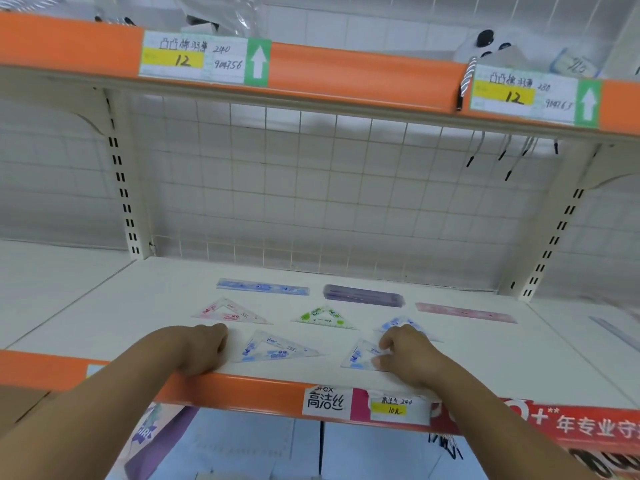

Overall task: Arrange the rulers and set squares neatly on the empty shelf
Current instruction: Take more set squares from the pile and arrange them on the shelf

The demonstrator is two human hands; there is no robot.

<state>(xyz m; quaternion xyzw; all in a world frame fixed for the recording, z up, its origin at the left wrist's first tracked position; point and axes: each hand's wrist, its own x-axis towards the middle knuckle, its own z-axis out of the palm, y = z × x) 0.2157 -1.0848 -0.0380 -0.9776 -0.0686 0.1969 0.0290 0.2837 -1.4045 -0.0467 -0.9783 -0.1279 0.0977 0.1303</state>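
The right hand (405,351) covers the right corner of the front-right clear blue-printed plastic set square (358,358) and most of a second blue-printed set square (398,322) behind it. The left hand (204,348) hides its curled fingertips; what they touch cannot be determined. The grey ruler (616,332) at far right is blurred and cut by the frame edge.

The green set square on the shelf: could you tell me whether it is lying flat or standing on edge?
Lying flat: the green set square shows its whole triangular face on the shelf, apart from its neighbours.
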